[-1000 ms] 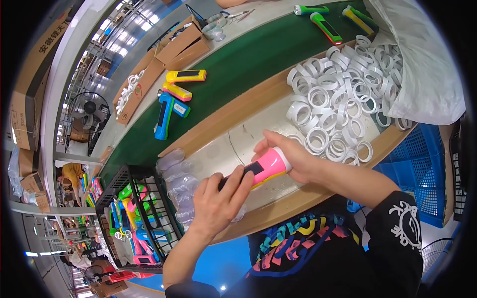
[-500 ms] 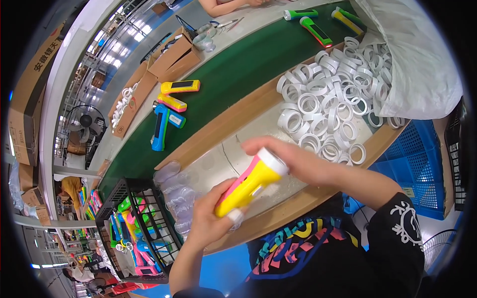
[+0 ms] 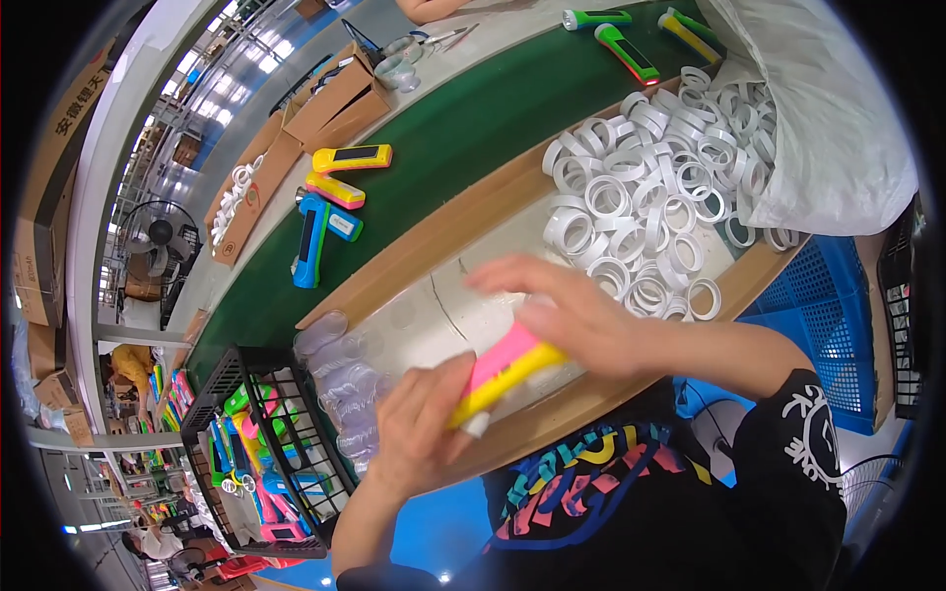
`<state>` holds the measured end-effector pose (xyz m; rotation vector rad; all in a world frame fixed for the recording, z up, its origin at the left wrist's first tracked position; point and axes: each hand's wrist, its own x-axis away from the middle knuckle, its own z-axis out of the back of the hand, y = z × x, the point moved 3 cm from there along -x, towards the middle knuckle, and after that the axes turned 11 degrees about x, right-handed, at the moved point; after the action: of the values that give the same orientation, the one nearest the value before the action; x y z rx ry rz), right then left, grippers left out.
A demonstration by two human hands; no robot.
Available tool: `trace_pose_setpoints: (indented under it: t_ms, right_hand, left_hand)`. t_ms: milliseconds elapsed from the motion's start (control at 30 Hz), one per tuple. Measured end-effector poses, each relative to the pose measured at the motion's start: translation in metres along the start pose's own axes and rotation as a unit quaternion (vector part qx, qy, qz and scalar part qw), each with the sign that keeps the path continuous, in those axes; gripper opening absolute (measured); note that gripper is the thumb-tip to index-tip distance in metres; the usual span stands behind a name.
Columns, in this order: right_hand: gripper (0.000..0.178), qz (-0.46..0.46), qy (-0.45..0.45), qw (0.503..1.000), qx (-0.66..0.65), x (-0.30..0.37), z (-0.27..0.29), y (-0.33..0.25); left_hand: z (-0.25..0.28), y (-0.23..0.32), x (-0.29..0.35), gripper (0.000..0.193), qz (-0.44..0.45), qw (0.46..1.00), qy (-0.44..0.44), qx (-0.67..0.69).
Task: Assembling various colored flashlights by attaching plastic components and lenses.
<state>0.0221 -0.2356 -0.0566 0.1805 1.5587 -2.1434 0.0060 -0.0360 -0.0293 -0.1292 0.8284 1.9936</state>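
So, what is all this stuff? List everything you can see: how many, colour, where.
Flashlight: one, pink and yellow, between the hands
Rings: dozens, white, tray's right end
Clear discs: several, colourless, tray's left end
Tray: one, pale with brown rim, centre
Belt: one, green, beyond tray
Belt flashlights: about eight, mixed colours, both ends
Basket: one, black, left, holding many colourful flashlights
Bag: one, white, upper right
Crate: one, blue, right
Boxes: several, brown, left
Fan: one, dark, left
Co-worker's arm: one, top edge
Background: too small to list
Shirt: one, black, bottom
Left hand: one, gripping flashlight
Right hand: one, blurred, at flashlight's upper end
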Motion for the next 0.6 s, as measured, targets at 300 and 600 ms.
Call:
trace_pose_setpoints:
  t_ms: [300, 600]
  right_hand:
    - [0.037, -0.336, -0.010, 0.905, -0.262, -0.001, -0.026, 0.027]
    - [0.044, 0.014, 0.000, 0.997, -0.081, 0.007, -0.023, 0.015]
  left_hand:
    - [0.002, 0.007, -0.003, 0.062, 0.102, 0.988, -0.086, -0.078]
    - [0.002, -0.008, 0.012, 0.052, 0.268, 0.932, -0.050, 0.239]
